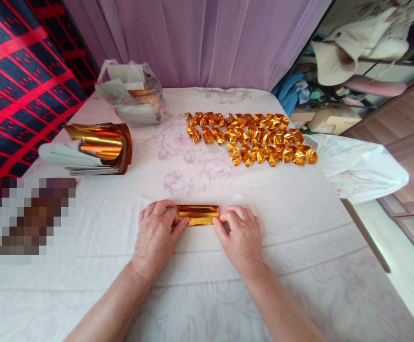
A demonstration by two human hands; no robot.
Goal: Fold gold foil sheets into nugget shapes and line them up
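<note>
A narrow, folded strip of gold foil paper [198, 214] lies crosswise on the tablecloth in front of me. My left hand [159, 225] pinches its left end, the thumb on the lower edge and the forefinger at the upper corner. At the right end, my right hand [240, 232] grips it between thumb and forefinger. The remaining fingers of both hands are curled. Beyond the hands, rows of folded gold foil pieces [253, 137] stand close together. A stack of loosely curled gold foil sheets with pale backs [103, 147] rests to the left.
Behind the foil stack is a clear plastic bag [132, 92] with more foil sheets. A white plastic bag [367, 166] hangs at the table's right edge. Shelves at the right hold a hat [338, 52] and other items. A purple curtain [200, 42] borders the far side.
</note>
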